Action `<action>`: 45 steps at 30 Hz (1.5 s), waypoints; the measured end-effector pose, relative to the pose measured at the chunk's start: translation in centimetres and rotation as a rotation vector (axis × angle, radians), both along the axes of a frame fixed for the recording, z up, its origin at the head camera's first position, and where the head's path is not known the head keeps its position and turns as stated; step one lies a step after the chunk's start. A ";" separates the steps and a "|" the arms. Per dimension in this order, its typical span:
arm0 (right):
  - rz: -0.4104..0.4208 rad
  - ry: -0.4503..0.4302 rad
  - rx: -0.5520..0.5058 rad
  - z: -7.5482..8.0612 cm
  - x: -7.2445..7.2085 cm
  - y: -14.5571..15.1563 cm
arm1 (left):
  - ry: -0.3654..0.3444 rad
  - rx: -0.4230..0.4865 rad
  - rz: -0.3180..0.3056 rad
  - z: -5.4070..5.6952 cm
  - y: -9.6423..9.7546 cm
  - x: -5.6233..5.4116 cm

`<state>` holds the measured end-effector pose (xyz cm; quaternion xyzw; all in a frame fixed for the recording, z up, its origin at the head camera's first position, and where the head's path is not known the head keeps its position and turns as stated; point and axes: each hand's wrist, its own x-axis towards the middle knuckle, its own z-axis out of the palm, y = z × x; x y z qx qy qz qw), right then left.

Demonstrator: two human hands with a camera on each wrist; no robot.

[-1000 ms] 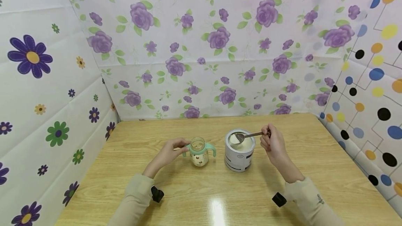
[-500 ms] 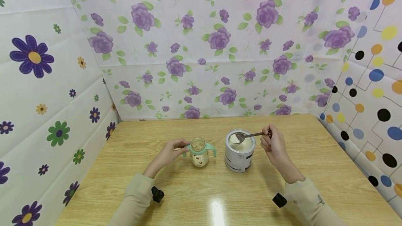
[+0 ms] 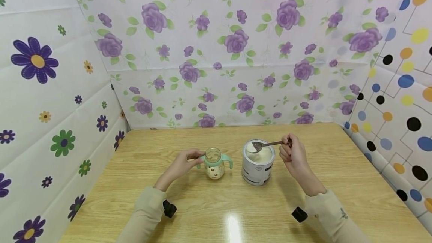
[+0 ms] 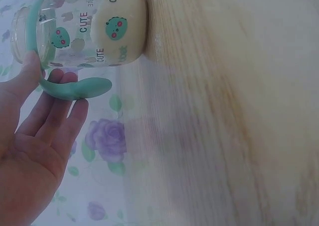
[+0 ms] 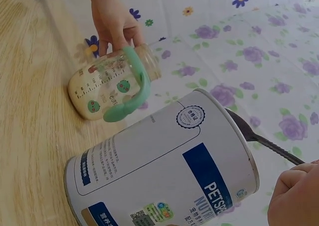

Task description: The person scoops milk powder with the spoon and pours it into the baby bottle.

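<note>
A clear baby bottle (image 3: 214, 171) with green handles stands uncapped on the table, cream-coloured contents in its lower part. My left hand (image 3: 182, 164) pinches its left handle (image 4: 75, 89), the thumb near the green collar and fingers behind the handle. To the right stands an open white can (image 3: 256, 173) of pale powder (image 3: 264, 156). Pinched by its handle end in my right hand (image 3: 296, 156), a dark metal spoon (image 3: 272, 144) reaches over the can's rim. Its bowl is at the powder in the can's mouth; whether it carries any is hard to tell.
The wooden table (image 3: 209, 213) carries the bottle and the can a short way apart. A flowered cloth (image 3: 216, 48) hangs behind, with a daisy-print cloth (image 3: 67, 96) at left and a dotted cloth (image 3: 401, 104) at right. Black wrist cameras (image 3: 299, 214) sit below the sleeves.
The spoon's bowl has shifted slightly left and up in the can's mouth, and the powder surface around it looks a little different. The left hand and the bottle have kept their place.
</note>
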<state>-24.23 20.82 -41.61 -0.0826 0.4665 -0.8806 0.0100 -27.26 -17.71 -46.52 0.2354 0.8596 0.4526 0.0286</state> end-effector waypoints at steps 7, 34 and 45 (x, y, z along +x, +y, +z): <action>0.029 -0.048 -0.075 0.1 0.0 -0.1 | -0.002 0.012 -0.014 -0.1 -0.1 0.0; 0.082 -0.101 -0.187 0.2 -0.6 -1.0 | 0.009 -0.003 -0.021 0.3 0.1 0.0; 0.055 -0.093 -0.211 0.3 -0.4 -1.3 | 0.014 0.003 -0.029 0.1 0.0 -0.1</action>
